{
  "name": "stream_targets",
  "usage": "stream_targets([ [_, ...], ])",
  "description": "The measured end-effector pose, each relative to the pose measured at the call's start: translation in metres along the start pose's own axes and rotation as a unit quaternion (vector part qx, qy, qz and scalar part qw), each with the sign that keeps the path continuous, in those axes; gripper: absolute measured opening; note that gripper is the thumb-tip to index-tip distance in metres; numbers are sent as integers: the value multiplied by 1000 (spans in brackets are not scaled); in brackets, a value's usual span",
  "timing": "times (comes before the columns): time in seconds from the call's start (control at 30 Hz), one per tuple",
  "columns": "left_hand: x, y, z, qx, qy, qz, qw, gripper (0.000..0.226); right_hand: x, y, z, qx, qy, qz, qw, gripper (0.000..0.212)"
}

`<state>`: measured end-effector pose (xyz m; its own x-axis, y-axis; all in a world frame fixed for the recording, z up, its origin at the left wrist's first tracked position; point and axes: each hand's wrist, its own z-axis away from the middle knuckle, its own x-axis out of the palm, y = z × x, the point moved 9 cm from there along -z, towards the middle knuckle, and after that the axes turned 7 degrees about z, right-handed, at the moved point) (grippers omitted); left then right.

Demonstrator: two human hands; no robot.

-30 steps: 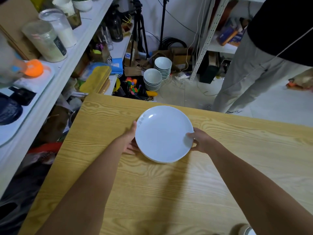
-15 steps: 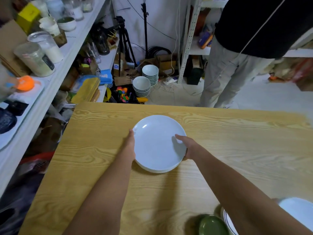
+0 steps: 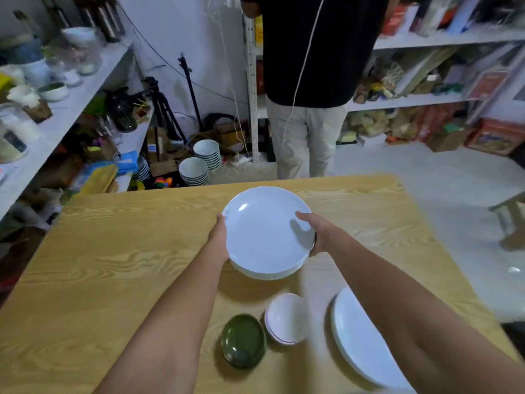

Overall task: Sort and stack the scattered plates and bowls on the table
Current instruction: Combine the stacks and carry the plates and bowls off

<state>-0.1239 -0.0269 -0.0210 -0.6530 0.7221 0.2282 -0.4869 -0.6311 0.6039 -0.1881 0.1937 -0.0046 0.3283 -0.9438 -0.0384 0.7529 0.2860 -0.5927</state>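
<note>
Both left grip (image 3: 220,241) and right grip (image 3: 321,233) hold plates (image 3: 262,237)

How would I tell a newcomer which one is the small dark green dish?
Start at the light wooden table and look along its near edge. There the small dark green oval dish sits just left of a small white bowl with a thin purple rim line. It alone is dark; its neighbours are white.
</note>
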Motion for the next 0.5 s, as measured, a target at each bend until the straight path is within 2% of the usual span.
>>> stream_targets([
  [0.17, 78, -71, 52, -4, 7, -3, 1000, 60, -106, 26, 33, -6, 10, 36, 999, 62],
  [0.3, 139, -119, 82, -16, -23, -5, 1000, 60, -184, 48, 47, 14, 32, 38, 999, 61],
  [0.5, 218, -193, 107, -87, -64, 29, 994, 66, -288, 73, 47, 23, 94, 44, 994, 54],
])
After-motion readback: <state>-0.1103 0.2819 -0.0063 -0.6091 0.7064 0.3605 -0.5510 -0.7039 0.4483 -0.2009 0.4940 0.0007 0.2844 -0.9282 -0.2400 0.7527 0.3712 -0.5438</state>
